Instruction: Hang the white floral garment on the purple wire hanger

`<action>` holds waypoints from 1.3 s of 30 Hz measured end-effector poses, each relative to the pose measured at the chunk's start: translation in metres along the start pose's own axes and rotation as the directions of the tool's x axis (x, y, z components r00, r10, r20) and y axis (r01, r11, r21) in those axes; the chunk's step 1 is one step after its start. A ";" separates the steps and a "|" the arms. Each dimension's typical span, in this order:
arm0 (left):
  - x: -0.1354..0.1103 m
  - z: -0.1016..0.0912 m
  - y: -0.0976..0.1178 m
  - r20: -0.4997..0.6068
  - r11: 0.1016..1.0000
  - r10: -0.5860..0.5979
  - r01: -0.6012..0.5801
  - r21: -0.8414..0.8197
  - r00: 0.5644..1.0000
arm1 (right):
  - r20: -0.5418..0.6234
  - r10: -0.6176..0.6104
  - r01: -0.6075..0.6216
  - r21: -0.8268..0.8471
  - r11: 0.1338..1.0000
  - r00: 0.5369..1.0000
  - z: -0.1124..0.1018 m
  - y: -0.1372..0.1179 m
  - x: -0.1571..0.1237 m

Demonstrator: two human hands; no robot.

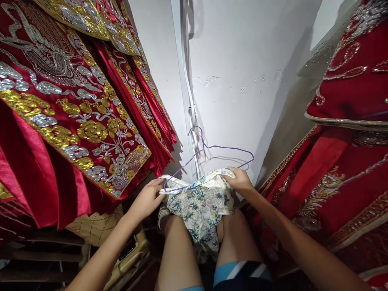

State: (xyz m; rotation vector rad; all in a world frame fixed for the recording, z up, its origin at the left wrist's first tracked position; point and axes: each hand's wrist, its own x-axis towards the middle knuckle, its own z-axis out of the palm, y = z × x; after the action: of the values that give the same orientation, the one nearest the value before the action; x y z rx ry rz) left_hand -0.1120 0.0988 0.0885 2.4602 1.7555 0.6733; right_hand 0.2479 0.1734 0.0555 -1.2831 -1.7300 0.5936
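The floral garment (200, 202) is held over the knees (178, 234), just in front of the white wall (242, 81), with its upper edge draped on the lower bar of a thin purple hanger (226, 146). The left edge of the cloth is pinched by the left hand (148, 198), right at the hanger's end, and the right upper corner is clamped by the right hand (241, 182). The hanger itself appears to be carried only by the cloth and the fingers, so it is judged that the wire could tip or slide out if either pinch were loosened. The light cloth could slip off the bar and drop between the legs. Red embroidered robes (75, 121) are hung close on both sides, and the hook could be snagged on their metallic stitching in so narrow a gap.
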 end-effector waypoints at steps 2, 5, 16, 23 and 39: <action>-0.005 -0.004 0.005 0.036 0.999 0.003 -0.004 0.035 0.999 | -0.006 0.005 -0.005 0.002 1.000 1.000 -0.002 -0.003 -0.003; -0.007 -0.015 0.009 0.101 0.996 -0.019 0.010 0.090 0.995 | -0.005 0.014 -0.014 0.006 1.000 1.000 0.000 -0.009 -0.007; -0.029 -0.026 0.007 0.128 0.961 -0.139 0.103 0.258 0.982 | 0.004 0.031 -0.031 0.081 0.996 1.000 0.018 -0.013 -0.014; -0.014 -0.039 0.019 -0.104 0.989 0.005 0.011 0.150 0.995 | 0.081 0.078 -0.076 -0.031 0.997 0.994 0.017 -0.024 -0.020; 0.053 -0.009 0.043 -0.358 0.977 0.063 -0.131 -0.167 0.931 | -0.235 0.073 -0.102 -0.116 0.988 0.969 -0.044 -0.013 -0.012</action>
State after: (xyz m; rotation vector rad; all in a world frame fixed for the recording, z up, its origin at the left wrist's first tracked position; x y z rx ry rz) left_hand -0.0634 0.1300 0.1258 2.4239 1.5812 1.2968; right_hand 0.2802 0.1527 0.0840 -1.4635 -1.5448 0.3712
